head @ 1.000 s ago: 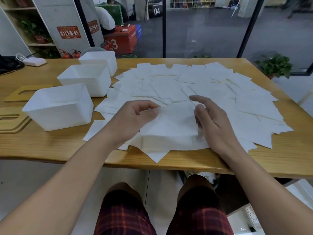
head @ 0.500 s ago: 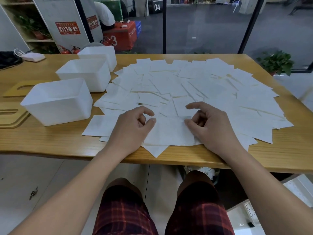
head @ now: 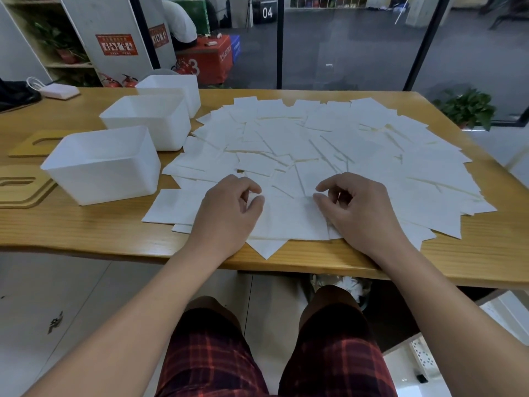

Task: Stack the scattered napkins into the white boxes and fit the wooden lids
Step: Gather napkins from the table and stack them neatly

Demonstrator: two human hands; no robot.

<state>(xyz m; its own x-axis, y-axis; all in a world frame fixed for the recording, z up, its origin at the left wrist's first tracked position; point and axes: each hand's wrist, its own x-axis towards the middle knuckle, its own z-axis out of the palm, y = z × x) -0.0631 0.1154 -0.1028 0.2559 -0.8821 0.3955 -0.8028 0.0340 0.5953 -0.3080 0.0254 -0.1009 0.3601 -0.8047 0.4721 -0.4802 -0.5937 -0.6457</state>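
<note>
Many white napkins [head: 329,144] lie scattered and overlapping across the wooden table [head: 86,224]. One napkin [head: 289,219] lies flat at the near edge between my hands. My left hand [head: 229,210] pinches its far left corner with thumb and curled fingers. My right hand [head: 357,207] pinches its far right corner in the same way. Three empty white boxes stand in a row at the left: a near box [head: 100,167], a middle box [head: 146,121] and a far box [head: 174,87]. Wooden lids [head: 20,187] with a slot lie left of the boxes, and another lid [head: 28,144] lies behind them.
A white pouch [head: 57,91] and a dark bag [head: 14,96] sit at the table's far left. A glass wall stands behind the table, with a potted plant [head: 466,108] on the floor at the right. My knees are under the near edge.
One second ago my hands held the napkin raised off the pile. It now lies flat at the near edge, and my fingers have curled in at its far corners.
</note>
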